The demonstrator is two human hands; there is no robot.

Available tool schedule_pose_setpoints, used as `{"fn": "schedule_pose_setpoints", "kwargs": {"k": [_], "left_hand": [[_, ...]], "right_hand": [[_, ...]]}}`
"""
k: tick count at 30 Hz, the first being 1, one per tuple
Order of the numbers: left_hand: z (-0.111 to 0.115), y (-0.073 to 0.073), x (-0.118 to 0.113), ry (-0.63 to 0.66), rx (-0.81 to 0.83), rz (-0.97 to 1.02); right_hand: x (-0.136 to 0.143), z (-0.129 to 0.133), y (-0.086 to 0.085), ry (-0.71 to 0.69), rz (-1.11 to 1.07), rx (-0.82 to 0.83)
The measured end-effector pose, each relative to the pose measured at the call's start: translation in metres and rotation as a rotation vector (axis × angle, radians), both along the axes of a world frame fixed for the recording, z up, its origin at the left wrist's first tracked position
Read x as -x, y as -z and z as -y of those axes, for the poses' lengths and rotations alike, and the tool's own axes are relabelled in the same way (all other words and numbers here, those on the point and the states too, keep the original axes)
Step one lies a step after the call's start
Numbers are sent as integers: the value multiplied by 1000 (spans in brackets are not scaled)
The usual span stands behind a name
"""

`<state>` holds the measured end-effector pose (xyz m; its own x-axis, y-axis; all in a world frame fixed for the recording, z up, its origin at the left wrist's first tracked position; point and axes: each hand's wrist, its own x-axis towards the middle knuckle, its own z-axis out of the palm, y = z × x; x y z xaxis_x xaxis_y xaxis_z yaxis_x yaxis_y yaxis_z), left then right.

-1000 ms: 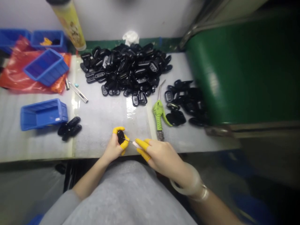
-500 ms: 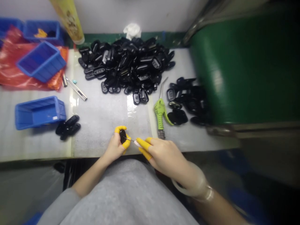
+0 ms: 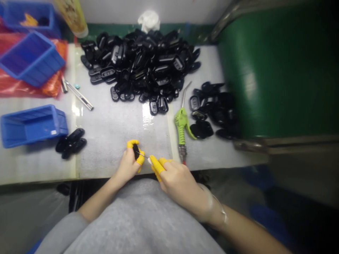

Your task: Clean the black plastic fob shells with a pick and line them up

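Near the table's front edge, my left hand (image 3: 129, 161) grips a small black piece (image 3: 136, 151) between yellow-covered fingers. My right hand (image 3: 173, 176), also with yellow finger covers, is closed on a thin metal tool (image 3: 142, 155) with a white handle end. The tool's shaft reaches to the black piece. Beyond the hands lies a large heap of black oval cases (image 3: 140, 67). Right of my right hand's fingers, a green air gun (image 3: 181, 128) rests on the table.
A smaller heap of black cases (image 3: 217, 109) sits at the right beside a green surface (image 3: 278, 81). On the left are blue bins (image 3: 34, 125), several black cases (image 3: 71, 144), a cutter knife (image 3: 79, 96) and red plastic (image 3: 16, 86). A white crumpled tissue (image 3: 149, 21) lies at the back.
The view has shifted slightly, with the left-side bins appearing further left. Both hands keep their hold, and the tool still meets the black piece.
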<state>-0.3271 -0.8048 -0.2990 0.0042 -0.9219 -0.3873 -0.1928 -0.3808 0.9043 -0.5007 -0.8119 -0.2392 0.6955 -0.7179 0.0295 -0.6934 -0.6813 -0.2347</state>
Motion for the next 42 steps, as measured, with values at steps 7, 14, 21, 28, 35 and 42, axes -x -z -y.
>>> {"fn": "schedule_pose_setpoints", "kwargs": {"k": [7,14,21,28,35,42], "left_hand": [[-1,4,1,12,42,43],[-1,4,1,32,79,80],[-2,5,2,18,80,59],[-3,4,3,-43,15,-90],[-3,0,4,-91,-91,-311],[-10,-7,-13,28,35,-229]], "right_hand": [[0,-2,1,20,-12,-64],[4,2,7,10,76,-84],[-1,-2,6,124,170,-309],[3,-14,18,30,99,143],[20,-15,25,227,410,30],[37,7,33,493,421,-223]]}}
